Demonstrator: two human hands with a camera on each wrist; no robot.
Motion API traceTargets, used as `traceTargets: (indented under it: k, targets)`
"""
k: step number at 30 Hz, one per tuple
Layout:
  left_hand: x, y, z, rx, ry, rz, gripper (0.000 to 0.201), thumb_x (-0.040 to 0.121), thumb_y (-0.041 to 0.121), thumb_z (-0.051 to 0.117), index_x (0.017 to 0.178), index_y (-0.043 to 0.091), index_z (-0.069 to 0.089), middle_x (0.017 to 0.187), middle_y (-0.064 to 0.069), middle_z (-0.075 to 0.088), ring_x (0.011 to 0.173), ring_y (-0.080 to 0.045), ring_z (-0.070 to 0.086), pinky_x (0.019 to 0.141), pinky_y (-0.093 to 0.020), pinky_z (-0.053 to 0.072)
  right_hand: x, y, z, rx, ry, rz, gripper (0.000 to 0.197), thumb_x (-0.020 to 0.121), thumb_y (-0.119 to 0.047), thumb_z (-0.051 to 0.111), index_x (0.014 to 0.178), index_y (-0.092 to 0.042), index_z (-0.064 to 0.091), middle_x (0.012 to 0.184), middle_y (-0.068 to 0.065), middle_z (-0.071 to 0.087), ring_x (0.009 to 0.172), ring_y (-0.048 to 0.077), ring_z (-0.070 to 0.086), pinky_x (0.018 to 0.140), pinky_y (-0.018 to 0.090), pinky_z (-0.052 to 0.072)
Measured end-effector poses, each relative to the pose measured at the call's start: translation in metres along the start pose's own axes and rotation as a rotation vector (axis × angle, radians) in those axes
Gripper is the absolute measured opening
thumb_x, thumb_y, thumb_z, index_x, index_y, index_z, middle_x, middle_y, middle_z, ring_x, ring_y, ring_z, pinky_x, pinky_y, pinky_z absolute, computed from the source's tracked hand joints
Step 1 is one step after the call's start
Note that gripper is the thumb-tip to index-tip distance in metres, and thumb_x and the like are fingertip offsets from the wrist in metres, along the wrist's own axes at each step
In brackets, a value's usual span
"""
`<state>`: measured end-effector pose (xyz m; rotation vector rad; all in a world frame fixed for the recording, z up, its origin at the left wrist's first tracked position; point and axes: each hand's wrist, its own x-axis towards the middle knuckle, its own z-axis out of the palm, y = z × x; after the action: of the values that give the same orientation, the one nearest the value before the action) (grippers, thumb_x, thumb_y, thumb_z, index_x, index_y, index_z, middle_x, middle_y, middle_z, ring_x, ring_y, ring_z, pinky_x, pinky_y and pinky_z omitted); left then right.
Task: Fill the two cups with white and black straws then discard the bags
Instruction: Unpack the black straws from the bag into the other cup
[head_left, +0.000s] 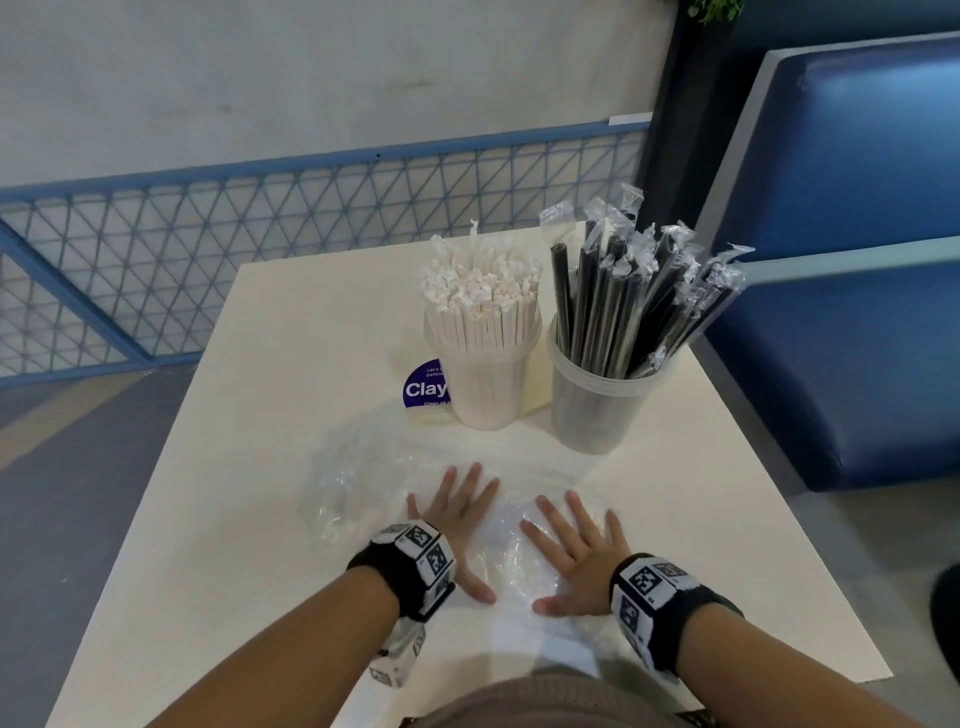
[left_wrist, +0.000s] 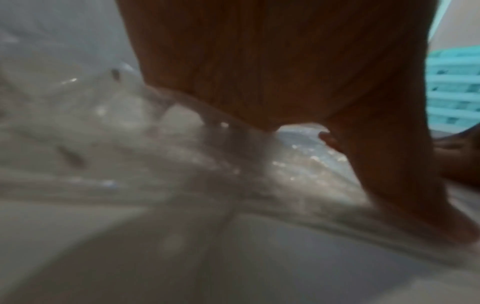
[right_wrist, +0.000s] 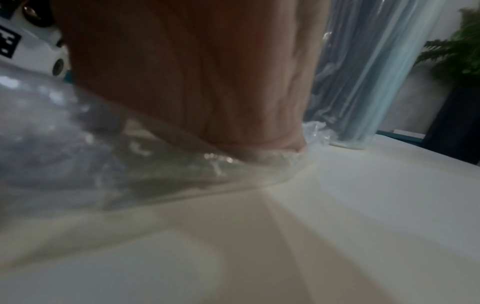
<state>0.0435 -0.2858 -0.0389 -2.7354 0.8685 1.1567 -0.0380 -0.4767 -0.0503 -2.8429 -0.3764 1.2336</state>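
Two clear cups stand at the back of the cream table (head_left: 218, 519). The left cup (head_left: 485, 387) is packed with white paper-wrapped straws (head_left: 475, 301); the right cup (head_left: 597, 410) holds black straws (head_left: 623, 306) in clear wrappers. Crumpled clear plastic bags (head_left: 358, 483) lie flat in front of the cups. My left hand (head_left: 457, 512) and right hand (head_left: 576, 545) press flat on the bags (head_left: 511, 561), fingers spread and straight. In the wrist views my left palm (left_wrist: 259, 61) and right palm (right_wrist: 194, 72) rest on the plastic film (left_wrist: 130, 133) (right_wrist: 78, 154).
A round purple sticker (head_left: 423, 387) lies on the table beside the white-straw cup. A blue padded bench (head_left: 841, 260) stands to the right, a blue mesh railing (head_left: 311, 218) behind. The table's near edge meets my torso.
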Motion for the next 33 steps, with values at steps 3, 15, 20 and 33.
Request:
traceTargets:
  k: [3,15,20,33]
  targets:
    - [0.0,-0.015,0.004,-0.009,0.04,-0.03,0.143,0.051,0.064,0.076,0.135,0.032,-0.035,0.14,0.004,-0.048,0.131,-0.026,-0.04,0.104,-0.068,-0.01,-0.008,0.006,-0.003,0.0,-0.036,-0.037,0.113,0.071,-0.076,0.051,0.137,-0.037,-0.032,0.132,-0.007,-0.051,0.124,0.023,-0.044,0.105,0.067,-0.014]
    - [-0.025,-0.001,-0.049,0.043,0.339,-0.158,0.106,0.061,0.067,0.067,0.141,0.014,0.021,0.15,-0.008,0.025,0.143,-0.029,0.016,0.114,-0.053,0.002,-0.056,0.023,-0.031,0.267,0.328,0.054,0.093,0.065,-0.077,0.045,0.143,-0.03,0.023,0.156,-0.005,0.019,0.144,0.012,0.017,0.111,0.06,-0.007]
    - [-0.056,0.041,-0.113,-0.435,0.753,0.268,0.077,0.067,0.039,0.077,0.127,0.01,0.038,0.128,-0.005,0.047,0.112,-0.013,0.048,0.095,-0.023,0.04,-0.096,0.045,-0.072,0.9,1.335,0.133,0.05,0.065,-0.029,0.081,0.098,-0.017,0.046,0.101,-0.002,0.046,0.086,0.017,0.057,0.073,0.021,0.042]
    - [0.02,0.088,-0.193,-0.952,0.645,0.398,0.119,0.047,0.009,0.09,0.14,0.012,0.016,0.122,0.002,0.052,0.116,-0.013,0.05,0.103,-0.027,0.039,-0.07,0.123,-0.154,0.96,0.863,-0.215,0.135,0.056,-0.015,0.088,0.146,-0.017,-0.013,0.139,-0.019,0.022,0.13,-0.003,0.026,0.103,0.007,0.024]
